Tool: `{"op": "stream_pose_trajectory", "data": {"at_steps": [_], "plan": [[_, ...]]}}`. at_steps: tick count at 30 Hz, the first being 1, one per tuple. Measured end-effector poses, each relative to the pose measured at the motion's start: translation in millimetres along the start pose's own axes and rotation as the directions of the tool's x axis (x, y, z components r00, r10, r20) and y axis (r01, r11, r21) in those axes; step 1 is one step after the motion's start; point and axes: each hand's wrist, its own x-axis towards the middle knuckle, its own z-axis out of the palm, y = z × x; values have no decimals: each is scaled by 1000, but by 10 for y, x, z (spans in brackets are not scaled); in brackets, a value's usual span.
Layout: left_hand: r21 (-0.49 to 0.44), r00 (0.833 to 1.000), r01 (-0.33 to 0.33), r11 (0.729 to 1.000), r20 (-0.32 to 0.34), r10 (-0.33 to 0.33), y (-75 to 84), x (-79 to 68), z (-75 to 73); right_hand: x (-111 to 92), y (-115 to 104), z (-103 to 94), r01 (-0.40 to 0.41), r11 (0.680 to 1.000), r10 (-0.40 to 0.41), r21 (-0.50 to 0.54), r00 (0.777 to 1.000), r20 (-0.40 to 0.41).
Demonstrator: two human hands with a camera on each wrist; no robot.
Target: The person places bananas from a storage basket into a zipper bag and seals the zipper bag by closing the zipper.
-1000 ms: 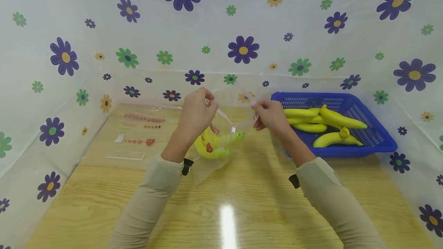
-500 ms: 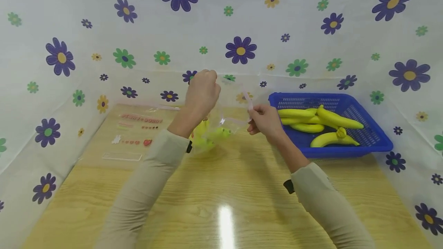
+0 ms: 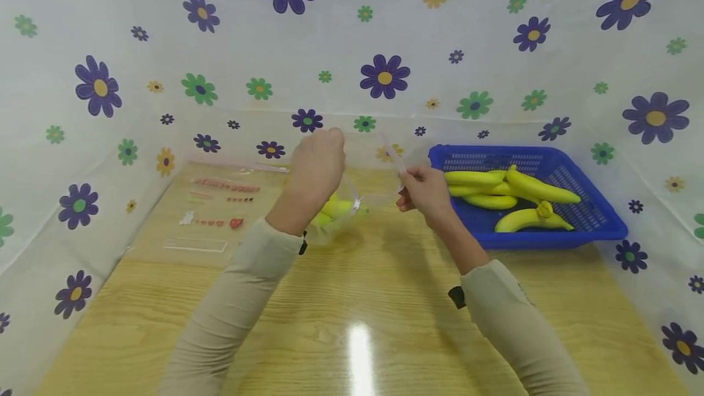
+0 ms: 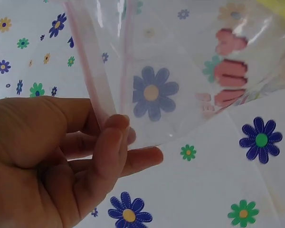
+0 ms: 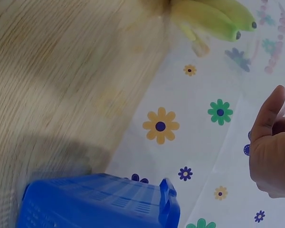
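Observation:
A clear plastic zip bag (image 3: 392,150) with a pink zip strip hangs between my two hands. Yellow bananas (image 3: 337,208) sit low inside it, their dark tips showing in the right wrist view. My left hand (image 3: 315,173) pinches one top corner of the bag; in the left wrist view its thumb and fingers close on the pink strip, beside red printed letters. On the other side, my right hand (image 3: 428,195) pinches the strip between thumb and index finger. From the head view, the left fingertips are hidden behind the back of the hand.
At the right stands a blue plastic basket (image 3: 550,239) holding several bananas (image 3: 541,187). Another clear bag (image 3: 211,234), printed with pink lettering and small pictures, lies flat at the left of the wooden table (image 3: 308,322). A flower-print sheet (image 3: 341,41) hangs behind.
My left hand has turned so its back faces the head camera; it rose, then dropped slightly. The bag with the bananas has shifted a little up and away. My right hand has barely moved.

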Motion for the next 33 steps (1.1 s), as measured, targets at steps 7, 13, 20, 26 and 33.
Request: {"op": "stream_pose_trajectory", "data": {"at_steps": [7,13,20,26,33], "plan": [[122,995,47,991,83,-57,14,-31,-125,10,13,-67,65,992,-71,-111,996,-46],[134,992,13,991,123,-29,7,-26,-127,19,47,-75,72,979,-79,-190,997,-26],[-123,999,-19,992,34,24,-125,-7,-24,38,49,-85,67,972,-78,-224,996,-39],[-357,999,-39,933,-23,33,-153,-34,92,61,68,-121,60,975,-68,-215,997,-33],[-421,986,-115,900,-159,51,-138,-38,227,22,119,-219,56,979,-54,-194,998,20]]}}
